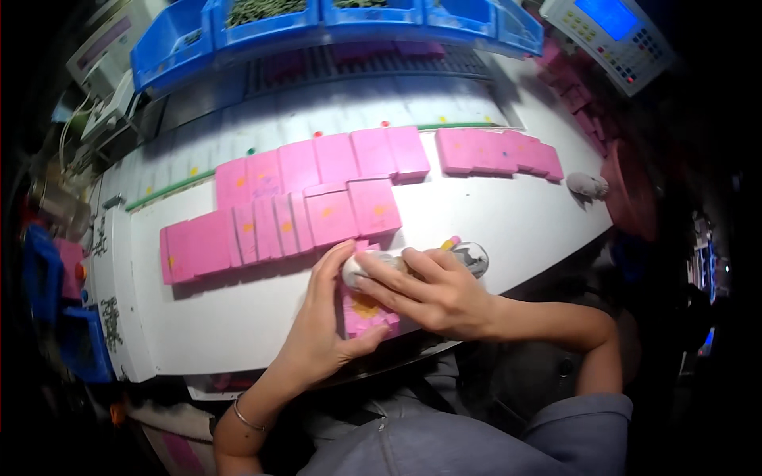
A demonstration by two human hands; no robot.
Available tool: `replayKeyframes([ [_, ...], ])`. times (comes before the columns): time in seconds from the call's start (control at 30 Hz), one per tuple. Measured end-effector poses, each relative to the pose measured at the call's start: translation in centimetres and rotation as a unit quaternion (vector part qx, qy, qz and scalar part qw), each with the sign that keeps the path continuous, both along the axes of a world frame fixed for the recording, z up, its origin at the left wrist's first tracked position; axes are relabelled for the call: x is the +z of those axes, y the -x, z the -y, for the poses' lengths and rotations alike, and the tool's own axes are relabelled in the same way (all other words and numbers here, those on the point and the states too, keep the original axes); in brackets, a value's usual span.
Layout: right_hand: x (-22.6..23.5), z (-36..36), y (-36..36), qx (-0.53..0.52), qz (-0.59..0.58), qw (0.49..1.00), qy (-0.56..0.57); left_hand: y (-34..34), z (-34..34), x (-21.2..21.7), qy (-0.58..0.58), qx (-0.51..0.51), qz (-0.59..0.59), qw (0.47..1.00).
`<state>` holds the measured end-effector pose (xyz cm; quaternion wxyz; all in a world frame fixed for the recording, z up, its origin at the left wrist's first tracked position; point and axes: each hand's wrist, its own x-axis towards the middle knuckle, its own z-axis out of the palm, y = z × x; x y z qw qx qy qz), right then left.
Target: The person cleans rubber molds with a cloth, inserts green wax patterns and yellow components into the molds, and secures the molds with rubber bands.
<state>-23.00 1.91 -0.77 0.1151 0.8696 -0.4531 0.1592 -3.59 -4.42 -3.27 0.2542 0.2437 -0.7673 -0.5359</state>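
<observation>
In front of me stands a pink block (370, 316) with a yellowish patch on its upper face. My left hand (321, 321) is wrapped round its side, with the thumb along the near edge. A white rounded pad (361, 271), perhaps a cloth bundle, is gripped in the fingers of my right hand (444, 297) and pressed on the far part of the block. Just beyond my right hand is a small round dish (479, 260) with grey matter in it. A short yellow and pink stick (451, 242) lies at its rim. The pad is partly hidden by my fingers.
Two rows of pink blocks, a near row (208, 242) and a far row (298, 163), stand on the white table (230, 333). More pink blocks (496, 152) sit further right. A greyish bundle (586, 185) lies by a reddish bowl (631, 194). Blue bins (266, 33) line the back.
</observation>
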Motion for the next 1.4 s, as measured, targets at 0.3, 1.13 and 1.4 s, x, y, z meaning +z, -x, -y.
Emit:
replayKeyframes([
  [0.3, -0.8, -2.2, 8.0, -0.266, 0.044, 0.963, -0.014, 0.8, -0.4, 1.6, 0.084, 0.017, 0.076, 0.993],
  [1.13, -4.7, -1.3, 0.7, -0.324, 0.286, 0.901, -0.028, 0.6, -1.7, 2.8, 0.161, 0.037, 0.074, 0.983],
  [1.4, -4.1, -0.6, 1.0, -0.249, 0.326, 0.911, -0.035, 0.4, -0.8, 1.4, 0.091, 0.025, 0.008, 0.996],
])
